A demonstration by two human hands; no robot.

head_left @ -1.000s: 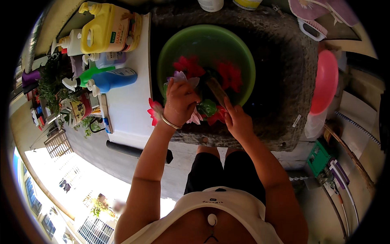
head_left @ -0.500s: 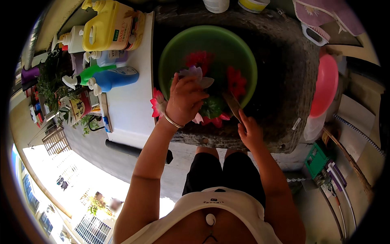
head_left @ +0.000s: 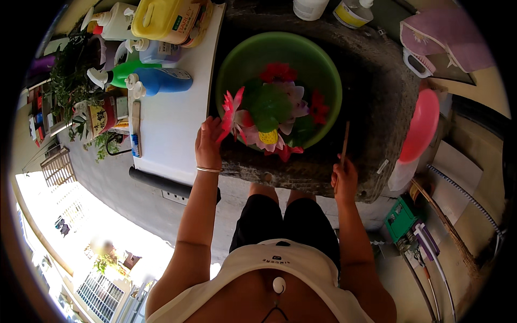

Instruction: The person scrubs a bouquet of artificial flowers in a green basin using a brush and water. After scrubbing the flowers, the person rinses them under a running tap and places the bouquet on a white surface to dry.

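Left grip (head_left: 209, 144) at a red-pink flower (head_left: 230, 116), right grip (head_left: 345, 180) closed round a thin brown tool (head_left: 345, 141).

From where I stood, the left grip met the flower's outer petals by the left rim of the green basin (head_left: 277, 46) — whether it pinched them, I could not tell. The tool pointed forward, outside the basin and well apart from that flower. The step looked like handling this one flower; using the tool on it would have called for a steady left hold and the right grip swinging left over the rim. In the basin lay red flowers (head_left: 278, 71), a pale pink flower (head_left: 295, 99) and a green leaf (head_left: 271, 105); leftward, a white tabletop (head_left: 175, 118) carried a blue bottle (head_left: 166, 81).
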